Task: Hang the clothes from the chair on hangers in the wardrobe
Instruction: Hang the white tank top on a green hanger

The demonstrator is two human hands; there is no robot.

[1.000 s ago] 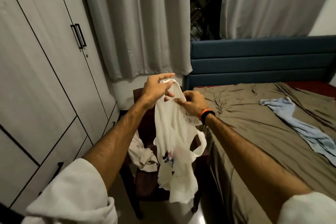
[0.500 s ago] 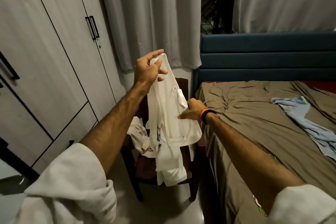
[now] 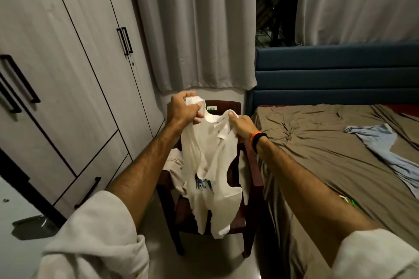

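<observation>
left hand [image 3: 183,108], right hand [image 3: 242,125]: both clamped on shirt [image 3: 210,165] shoulders | shirt: white, printed, hanging limp

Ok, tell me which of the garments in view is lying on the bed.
The light blue garment, spread on the brown sheet at the right. The white vest is held up by both hands over the chair, and the beige garment sits on the chair seat.

Held up by its neckline over the dark wooden chair [image 3: 235,106], a white sleeveless top [image 3: 210,165] with a blue print, hanging crumpled; beige garment [image 3: 173,169] heaped at the seat's left edge; wardrobe [image 3: 68,75] shut.
</observation>
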